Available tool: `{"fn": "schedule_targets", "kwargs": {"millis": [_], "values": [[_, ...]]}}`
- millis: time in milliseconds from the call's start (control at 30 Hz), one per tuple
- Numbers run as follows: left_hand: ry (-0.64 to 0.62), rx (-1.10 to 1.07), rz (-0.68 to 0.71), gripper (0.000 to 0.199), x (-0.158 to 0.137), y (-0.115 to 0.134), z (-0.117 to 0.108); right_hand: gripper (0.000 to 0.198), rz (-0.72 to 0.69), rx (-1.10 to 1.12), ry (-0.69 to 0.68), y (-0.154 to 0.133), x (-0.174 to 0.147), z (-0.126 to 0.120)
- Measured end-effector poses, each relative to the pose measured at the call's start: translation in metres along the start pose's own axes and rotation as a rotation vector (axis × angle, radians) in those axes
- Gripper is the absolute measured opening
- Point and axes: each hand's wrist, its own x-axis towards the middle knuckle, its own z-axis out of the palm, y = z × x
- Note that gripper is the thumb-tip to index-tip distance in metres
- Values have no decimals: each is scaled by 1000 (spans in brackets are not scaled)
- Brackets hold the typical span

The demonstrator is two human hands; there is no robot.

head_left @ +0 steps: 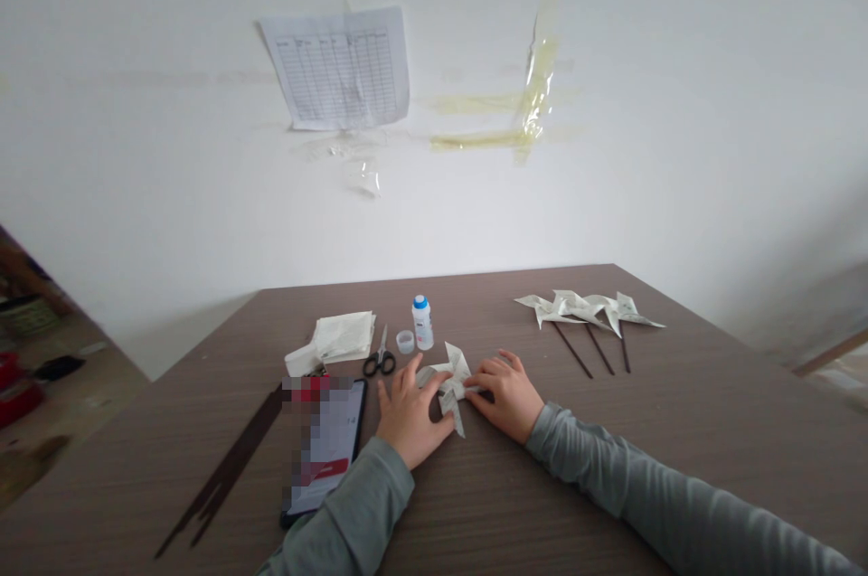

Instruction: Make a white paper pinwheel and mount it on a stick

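Observation:
A folded paper pinwheel [457, 388] lies on the table between my two hands. My left hand [411, 413] holds its left side, with thumb and index finger on the paper and the other fingers spread. From the right, my right hand [507, 393] pinches the pinwheel's edge between thumb and fingers. Just beyond them stands a white glue bottle [422, 327] with a blue top, beside a small translucent cap [405, 341]. Black-handled scissors [380, 361] lie close to my left fingertips.
A phone [325, 449], partly blurred, lies left of my left forearm. Dark thin sticks [227, 463] are bunched farther left. Paper sheets [344, 336] are stacked behind the phone. At the back right lie several pinwheels on sticks [589, 309]. The wall bears a taped chart [339, 70].

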Motion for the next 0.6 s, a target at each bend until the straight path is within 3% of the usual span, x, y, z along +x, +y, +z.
{"fn": "schedule_targets", "kwargs": {"millis": [267, 600], "values": [[59, -13, 68, 50, 3, -15, 13, 21, 18, 36, -12, -3, 1, -4], [52, 7, 79, 51, 3, -15, 14, 30, -16, 12, -26, -9, 3, -5]]}}
